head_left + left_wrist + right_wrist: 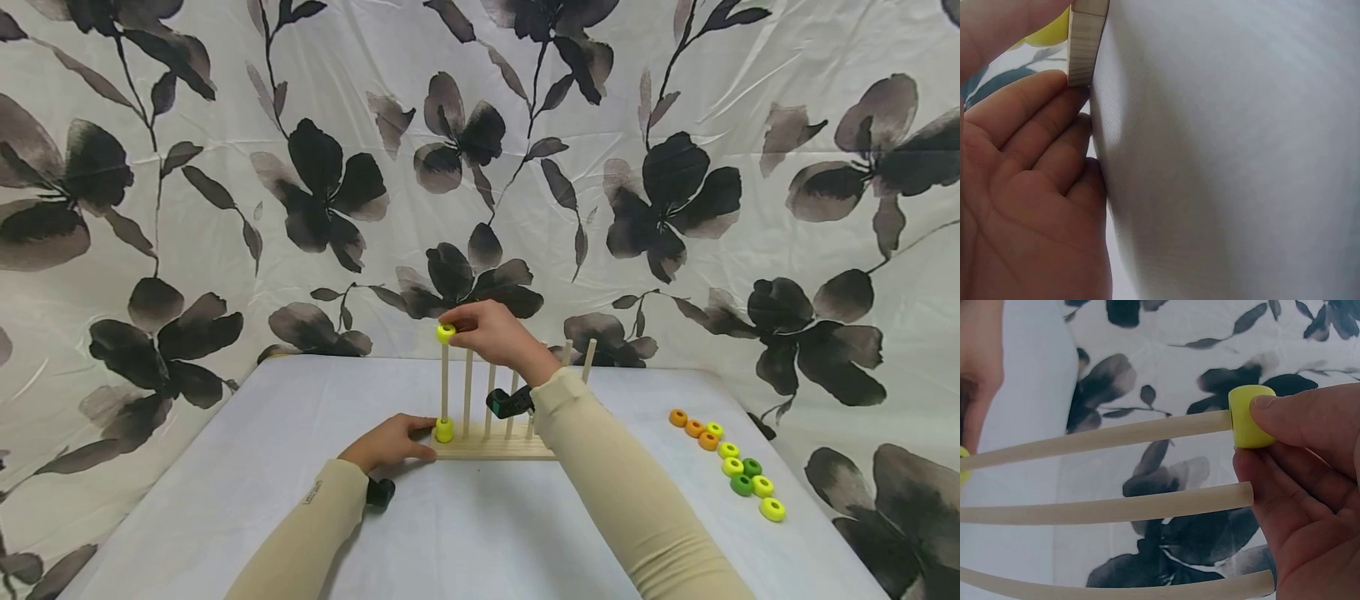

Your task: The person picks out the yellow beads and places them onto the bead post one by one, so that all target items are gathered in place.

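Observation:
My right hand (491, 333) pinches a yellow ring (1252, 417) between thumb and fingers at the top of the leftmost peg (445, 379). In the right wrist view, the peg's tip meets the ring's hole. More yellow (444, 431) sits at the foot of that peg; whether it is one ring or a stack, I cannot tell. The pegs stand upright in a long wooden base (495, 449). My left hand (392, 442) holds the left end of this base, thumb on the near side and fingers on the far side. My right forearm hides the base's right part.
Several loose rings lie on the white table (465, 533) to the right: orange rings (694, 428), yellow rings (772, 509) and green rings (742, 485). Other bare pegs (468, 392) rise close beside the leftmost one. A flowered cloth (322, 192) hangs behind the table.

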Demonstrator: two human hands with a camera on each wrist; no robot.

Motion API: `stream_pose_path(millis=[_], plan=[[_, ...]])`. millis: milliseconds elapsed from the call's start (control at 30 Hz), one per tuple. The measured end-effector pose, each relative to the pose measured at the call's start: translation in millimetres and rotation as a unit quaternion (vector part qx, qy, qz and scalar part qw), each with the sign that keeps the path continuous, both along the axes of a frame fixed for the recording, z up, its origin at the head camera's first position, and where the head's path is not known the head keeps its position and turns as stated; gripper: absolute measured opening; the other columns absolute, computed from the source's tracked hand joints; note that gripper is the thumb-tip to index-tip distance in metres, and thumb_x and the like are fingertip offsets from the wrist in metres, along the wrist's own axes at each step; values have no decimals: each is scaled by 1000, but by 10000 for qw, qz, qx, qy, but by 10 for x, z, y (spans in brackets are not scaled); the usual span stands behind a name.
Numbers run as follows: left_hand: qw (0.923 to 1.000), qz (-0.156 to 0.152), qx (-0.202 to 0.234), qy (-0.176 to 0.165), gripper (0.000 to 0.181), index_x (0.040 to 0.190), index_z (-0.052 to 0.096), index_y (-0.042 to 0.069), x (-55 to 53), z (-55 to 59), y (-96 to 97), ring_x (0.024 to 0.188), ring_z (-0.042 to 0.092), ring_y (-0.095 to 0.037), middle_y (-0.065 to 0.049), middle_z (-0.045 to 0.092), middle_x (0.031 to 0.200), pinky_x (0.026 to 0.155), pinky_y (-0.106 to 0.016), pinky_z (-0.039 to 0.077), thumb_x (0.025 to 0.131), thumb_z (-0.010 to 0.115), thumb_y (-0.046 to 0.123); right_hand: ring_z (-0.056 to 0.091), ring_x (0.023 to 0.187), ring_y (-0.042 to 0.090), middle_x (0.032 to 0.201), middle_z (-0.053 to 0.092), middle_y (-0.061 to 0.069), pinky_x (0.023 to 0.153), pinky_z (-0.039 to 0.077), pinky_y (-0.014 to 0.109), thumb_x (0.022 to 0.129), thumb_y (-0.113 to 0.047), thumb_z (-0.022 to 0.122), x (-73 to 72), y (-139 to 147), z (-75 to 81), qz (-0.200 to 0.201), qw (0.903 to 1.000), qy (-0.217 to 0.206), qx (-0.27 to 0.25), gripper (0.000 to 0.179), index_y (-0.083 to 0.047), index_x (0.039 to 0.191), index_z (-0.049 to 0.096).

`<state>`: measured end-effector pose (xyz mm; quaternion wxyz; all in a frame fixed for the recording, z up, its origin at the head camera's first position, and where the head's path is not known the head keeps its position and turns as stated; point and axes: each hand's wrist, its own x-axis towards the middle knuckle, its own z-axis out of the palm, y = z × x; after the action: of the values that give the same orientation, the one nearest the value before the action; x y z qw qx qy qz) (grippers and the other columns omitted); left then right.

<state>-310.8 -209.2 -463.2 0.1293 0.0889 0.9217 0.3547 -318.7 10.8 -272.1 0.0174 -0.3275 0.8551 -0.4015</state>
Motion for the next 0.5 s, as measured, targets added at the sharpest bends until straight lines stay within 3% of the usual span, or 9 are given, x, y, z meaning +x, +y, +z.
stream_pose_path(millis=[500], plan=[[10000, 40, -52, -68, 73, 139, 55, 18, -3, 7, 0, 139, 40, -34, -7, 52, 145, 113, -59, 30, 74, 83, 39, 66, 108, 16, 121, 69, 6, 89, 55, 26, 91, -10, 65, -5, -42, -2, -55, 9982, 313, 505, 35, -10, 127, 65]])
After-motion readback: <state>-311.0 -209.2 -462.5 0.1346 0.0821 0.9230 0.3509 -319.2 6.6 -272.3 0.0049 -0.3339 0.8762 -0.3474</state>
